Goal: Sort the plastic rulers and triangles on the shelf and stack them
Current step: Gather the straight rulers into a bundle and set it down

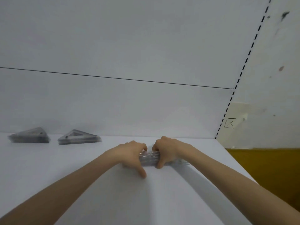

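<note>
A bundle of clear plastic rulers (149, 159) lies on the white shelf (65, 168), near its right end. My left hand (131, 153) grips the bundle's left part, thumb stretched toward me on the shelf. My right hand (167, 150) grips it just to the right, fingers curled over the far side and thumb on the near side. A few ruler ends (183, 163) stick out past my right hand. Two stacks of clear triangles sit at the back left: one stack (30, 138) far left, the other stack (78, 138) beside it.
The shelf's white back panel (129, 103) rises right behind the stacks. A slotted upright (243, 65) marks the shelf's right end. Past the right edge a yellow-brown surface (267, 168) lies lower down, below a marked wall.
</note>
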The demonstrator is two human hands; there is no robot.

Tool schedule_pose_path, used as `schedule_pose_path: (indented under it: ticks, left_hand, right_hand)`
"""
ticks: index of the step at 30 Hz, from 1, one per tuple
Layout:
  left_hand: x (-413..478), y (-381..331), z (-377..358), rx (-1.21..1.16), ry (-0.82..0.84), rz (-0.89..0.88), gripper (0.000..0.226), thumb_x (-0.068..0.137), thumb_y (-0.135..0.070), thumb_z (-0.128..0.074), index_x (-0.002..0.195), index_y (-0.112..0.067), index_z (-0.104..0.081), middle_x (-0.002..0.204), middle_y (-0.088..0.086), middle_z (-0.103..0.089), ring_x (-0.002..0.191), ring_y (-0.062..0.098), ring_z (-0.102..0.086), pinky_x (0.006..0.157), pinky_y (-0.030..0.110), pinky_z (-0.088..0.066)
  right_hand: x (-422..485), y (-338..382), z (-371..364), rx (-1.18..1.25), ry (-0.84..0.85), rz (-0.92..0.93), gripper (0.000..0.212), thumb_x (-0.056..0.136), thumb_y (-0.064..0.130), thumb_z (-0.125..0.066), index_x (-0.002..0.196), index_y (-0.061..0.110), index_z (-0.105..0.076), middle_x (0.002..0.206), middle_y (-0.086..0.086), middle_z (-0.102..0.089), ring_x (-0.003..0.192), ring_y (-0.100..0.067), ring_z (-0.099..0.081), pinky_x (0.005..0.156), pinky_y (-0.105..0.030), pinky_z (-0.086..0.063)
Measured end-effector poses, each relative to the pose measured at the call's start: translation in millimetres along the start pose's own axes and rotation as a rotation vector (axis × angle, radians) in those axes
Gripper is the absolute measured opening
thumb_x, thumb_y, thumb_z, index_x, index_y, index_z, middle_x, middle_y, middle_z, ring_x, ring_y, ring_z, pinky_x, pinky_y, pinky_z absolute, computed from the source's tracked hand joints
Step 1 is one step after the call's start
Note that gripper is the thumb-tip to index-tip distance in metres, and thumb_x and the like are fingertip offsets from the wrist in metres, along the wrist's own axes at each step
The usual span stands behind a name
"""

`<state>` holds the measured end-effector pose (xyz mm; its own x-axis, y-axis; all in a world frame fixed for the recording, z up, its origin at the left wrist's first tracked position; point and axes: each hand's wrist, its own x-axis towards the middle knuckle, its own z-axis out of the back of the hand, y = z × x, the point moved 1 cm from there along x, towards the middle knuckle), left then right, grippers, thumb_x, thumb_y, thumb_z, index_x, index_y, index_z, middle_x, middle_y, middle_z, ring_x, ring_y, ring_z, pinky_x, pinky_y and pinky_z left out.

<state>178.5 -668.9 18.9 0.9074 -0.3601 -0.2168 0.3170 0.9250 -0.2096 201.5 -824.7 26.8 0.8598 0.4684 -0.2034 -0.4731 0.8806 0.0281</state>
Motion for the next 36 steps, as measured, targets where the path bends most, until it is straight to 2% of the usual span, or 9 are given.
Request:
schedule_pose_path:
  ticks: [4,9,13,16,18,21,24,31,36]
  left_hand:
    - [18,-7,5,0.074,-0.006,-0.016,0.038,0.061,-0.035,-0.081,0.091,-0.03,-0.057,0.085,-0.008,-0.056,0.079,0.015,-0.058,0.059,0.025,-0.041]
    - [30,-2,5,0.077,0.048,0.004,0.037,0.061,-0.031,-0.081,0.09,-0.031,-0.057,0.082,-0.012,-0.054,0.082,0.014,-0.058,0.067,0.026,-0.047]
    - [31,1,7,0.162,0.117,0.05,0.053,0.065,-0.031,-0.08,0.112,-0.027,-0.057,0.097,-0.008,-0.048,0.088,0.014,-0.054,0.07,0.028,-0.05]
    - [27,4,10,0.058,0.162,0.089,0.05,0.063,-0.022,-0.083,0.107,-0.023,-0.059,0.092,-0.006,-0.048,0.078,0.018,-0.058,0.06,0.037,-0.058]
    - [27,6,10,0.074,0.152,0.064,0.036,0.061,-0.02,-0.084,0.087,-0.022,-0.059,0.082,-0.006,-0.05,0.075,0.024,-0.063,0.062,0.042,-0.059]
    - [26,5,12,0.115,0.142,0.045,0.028,0.062,-0.021,-0.083,0.075,-0.02,-0.059,0.073,-0.004,-0.052,0.073,0.027,-0.067,0.054,0.034,-0.054]
    - [23,6,16,0.075,0.155,0.053,0.027,0.063,-0.018,-0.083,0.082,-0.014,-0.065,0.076,0.002,-0.056,0.069,0.03,-0.068,0.045,0.027,-0.049]
    - [22,4,16,0.076,0.182,0.064,0.023,0.064,-0.015,-0.08,0.079,-0.01,-0.063,0.07,0.002,-0.054,0.063,0.031,-0.067,0.049,0.032,-0.052]
    - [22,3,17,0.067,0.186,0.093,0.025,0.062,-0.013,-0.082,0.069,-0.011,-0.058,0.074,0.002,-0.052,0.069,0.036,-0.069,0.043,0.03,-0.05]
  right_hand:
    - [1,1,4,0.007,0.038,0.001,0.027,0.064,0.031,-0.078,0.084,0.019,-0.066,0.078,0.0,-0.062,0.072,-0.019,-0.057,0.06,-0.029,-0.046]
    - [0,-1,4,0.002,0.03,0.033,0.04,0.063,0.035,-0.081,0.097,0.019,-0.067,0.089,-0.001,-0.065,0.076,-0.018,-0.057,0.062,-0.028,-0.046]
    - [3,3,4,0.038,0.063,0.055,0.054,0.064,0.038,-0.084,0.111,0.021,-0.062,0.099,0.001,-0.06,0.084,-0.02,-0.056,0.073,-0.032,-0.049]
    - [6,13,1,0.009,0.03,0.072,0.046,0.065,0.032,-0.083,0.104,0.016,-0.064,0.084,0.0,-0.056,0.078,-0.022,-0.056,0.059,-0.027,-0.042]
    - [10,17,1,-0.004,0.003,0.073,0.036,0.066,0.025,-0.081,0.096,0.013,-0.064,0.074,0.001,-0.049,0.074,-0.023,-0.054,0.052,-0.025,-0.036]
    - [14,19,4,-0.02,0.009,0.076,0.026,0.066,0.021,-0.08,0.082,0.014,-0.06,0.068,0.002,-0.046,0.071,-0.022,-0.052,0.05,-0.025,-0.033]
    - [15,17,6,-0.026,0.012,0.101,0.026,0.065,0.023,-0.081,0.08,0.017,-0.06,0.067,0.003,-0.047,0.071,-0.022,-0.052,0.05,-0.025,-0.033]
    - [15,9,2,-0.027,-0.012,0.157,0.03,0.064,0.023,-0.08,0.089,0.01,-0.068,0.084,-0.009,-0.065,0.08,-0.026,-0.061,0.059,-0.03,-0.045]
    - [1,-15,5,-0.035,0.05,0.125,0.046,0.059,0.04,-0.085,0.093,0.016,-0.065,0.083,0.001,-0.062,0.081,-0.02,-0.059,0.065,-0.032,-0.048]
